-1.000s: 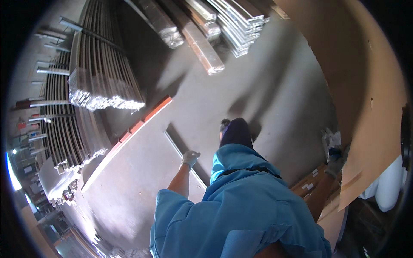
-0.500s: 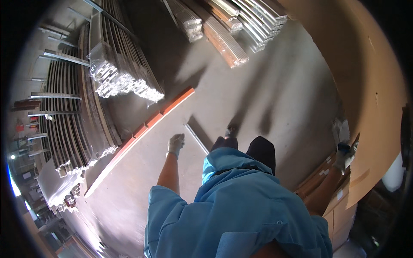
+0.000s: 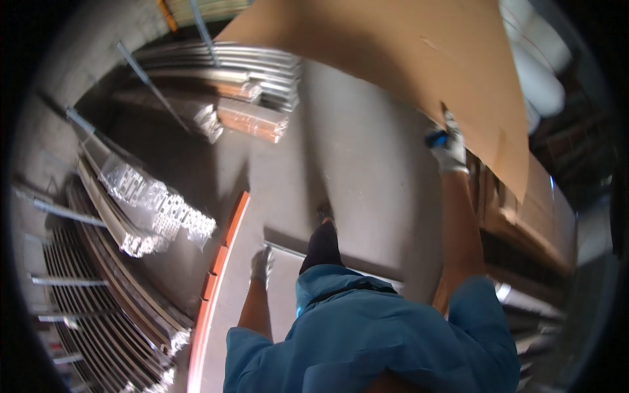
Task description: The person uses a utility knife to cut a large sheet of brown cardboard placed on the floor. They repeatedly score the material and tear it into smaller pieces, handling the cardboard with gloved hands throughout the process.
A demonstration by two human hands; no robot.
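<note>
My right hand (image 3: 451, 156), in a pale work glove, is closed on the edge of a big brown cardboard sheet (image 3: 406, 46). A small blue and dark item (image 3: 436, 138) shows at that hand; its kind is too blurred to tell. The sheet reaches up and away to the far side. My left hand (image 3: 262, 264), gloved as well, hangs low with its fingers loosely curled and nothing visible in them. Below it on the floor lies a thin metal strip (image 3: 288, 251), apart from the hand as far as I can see.
A long orange-red bar (image 3: 226, 252) lies on the floor at left. Wrapped profile bundles (image 3: 157, 203) rest on rack arms (image 3: 72, 216) beyond it. Further bundles (image 3: 252, 119) lie ahead. Cardboard boxes (image 3: 544, 216) and white rolls (image 3: 537, 78) stand at right.
My view has turned to the right, so the racks and bundles have swung leftward. The cardboard sheet and my right hand now appear farther forward. My right hand keeps its grip on the sheet.
</note>
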